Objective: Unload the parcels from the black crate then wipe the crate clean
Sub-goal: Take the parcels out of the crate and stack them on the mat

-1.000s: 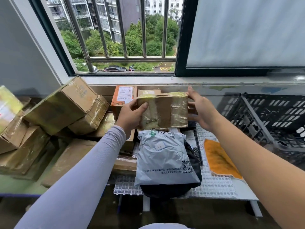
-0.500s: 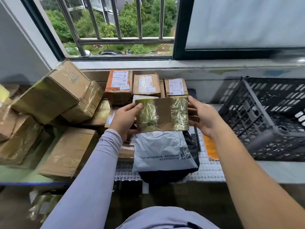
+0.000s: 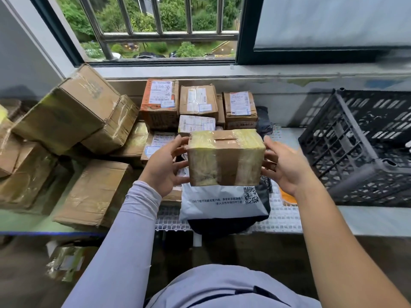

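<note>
Parcels: I hold one taped cardboard box [image 3: 225, 158] between my left hand [image 3: 164, 166] and right hand [image 3: 283, 166], fingers pressed to its sides, above a grey mailer bag [image 3: 222, 204] it partly hides. Black crate [image 3: 360, 147] stands right, cut off by the frame edge; labelled boxes [image 3: 198, 103] crowd behind.

Grey mailer bag [image 3: 222, 202] — QR code, small Chinese print, hardly legible.
</note>
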A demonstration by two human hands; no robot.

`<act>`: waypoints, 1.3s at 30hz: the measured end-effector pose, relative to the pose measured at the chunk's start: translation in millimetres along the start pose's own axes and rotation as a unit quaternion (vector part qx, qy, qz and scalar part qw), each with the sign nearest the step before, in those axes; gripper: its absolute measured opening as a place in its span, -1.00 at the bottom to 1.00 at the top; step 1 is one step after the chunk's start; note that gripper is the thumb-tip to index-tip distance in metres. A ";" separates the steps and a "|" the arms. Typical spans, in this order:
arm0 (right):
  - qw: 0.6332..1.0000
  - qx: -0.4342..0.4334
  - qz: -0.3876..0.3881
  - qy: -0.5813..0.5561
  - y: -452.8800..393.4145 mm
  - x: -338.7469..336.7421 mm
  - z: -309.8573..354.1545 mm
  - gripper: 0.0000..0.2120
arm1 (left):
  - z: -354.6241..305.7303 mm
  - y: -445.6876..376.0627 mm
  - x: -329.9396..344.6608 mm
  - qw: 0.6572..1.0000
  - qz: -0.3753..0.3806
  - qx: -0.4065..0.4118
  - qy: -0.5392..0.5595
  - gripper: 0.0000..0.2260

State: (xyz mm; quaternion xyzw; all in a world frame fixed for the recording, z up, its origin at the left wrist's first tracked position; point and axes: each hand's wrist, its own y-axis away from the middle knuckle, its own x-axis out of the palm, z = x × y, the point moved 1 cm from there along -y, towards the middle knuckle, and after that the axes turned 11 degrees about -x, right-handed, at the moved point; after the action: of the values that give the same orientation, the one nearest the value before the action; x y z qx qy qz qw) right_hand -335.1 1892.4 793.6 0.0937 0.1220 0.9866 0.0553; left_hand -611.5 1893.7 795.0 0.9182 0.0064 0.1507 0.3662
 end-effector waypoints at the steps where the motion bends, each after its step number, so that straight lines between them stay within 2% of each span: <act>1: 1.000 -0.009 0.002 -0.007 0.9 0.4 -1.5 -0.81 | 1.0 0.8 1.7 1.000 0.001 0.005 0.006 -0.73; 4: 0.998 -0.024 0.013 -0.056 4.2 -0.5 -3.8 -0.92 | 2.6 3.1 1.6 0.999 0.001 0.018 0.028 -0.70; 9: 0.996 -0.053 0.034 -0.061 7.2 -0.7 0.4 -0.68 | -1.8 5.7 -4.2 0.997 0.049 0.032 0.058 -0.55; 12: 0.994 -0.080 0.023 -0.076 9.6 3.8 2.1 -0.77 | -7.2 7.8 -3.6 0.995 0.050 0.045 0.073 -0.55; 14: 0.991 -0.093 0.009 -0.100 12.0 8.5 3.4 -0.84 | -8.8 8.1 -3.4 0.995 0.037 0.053 0.076 -0.57; 17: 0.988 -0.111 -0.013 -0.105 12.6 14.5 4.2 -0.79 | -7.6 9.0 -3.2 0.994 0.030 0.067 0.085 -0.61; 19: 0.989 -0.113 -0.016 -0.096 13.1 16.9 3.6 -0.86 | -5.6 10.1 -2.4 0.992 0.030 0.076 0.092 -0.60; 23: 0.988 -0.114 -0.029 -0.095 13.7 20.4 -1.7 -0.74 | -3.9 13.0 0.8 0.990 0.021 0.100 0.098 -0.72; 27: 0.984 -0.130 -0.031 -0.118 14.5 17.3 -7.5 -0.81 | -2.0 15.1 5.5 0.987 -0.001 0.113 0.110 -0.82; 29: 0.982 -0.138 -0.034 -0.121 13.1 15.5 -10.2 -0.68 | -1.3 14.5 4.4 0.987 -0.002 0.105 0.122 -0.83; 32: 0.982 -0.153 -0.041 -0.101 11.9 14.7 -12.8 -0.50 | -0.9 13.2 -0.5 0.988 0.004 0.088 0.130 -0.62; 35: 0.982 -0.187 -0.032 -0.020 12.0 14.0 -14.3 -0.44 | -0.5 11.9 -4.2 0.992 0.002 0.067 0.104 -0.54; 37: 0.977 -0.209 -0.026 0.025 13.4 14.1 -16.3 -0.48 | 0.2 12.5 -3.9 0.995 0.001 0.053 0.090 -0.53; 39: 0.972 -0.227 -0.044 0.045 15.5 15.6 -16.0 -0.62 | 1.6 13.4 -3.1 0.995 0.000 0.047 0.088 -0.53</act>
State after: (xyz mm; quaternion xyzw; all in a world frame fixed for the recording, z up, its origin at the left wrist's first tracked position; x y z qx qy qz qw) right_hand -354.8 1875.8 784.9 0.0285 -0.0984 0.9883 0.1126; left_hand -615.3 1882.4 802.1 0.9175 0.0459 0.2305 0.3207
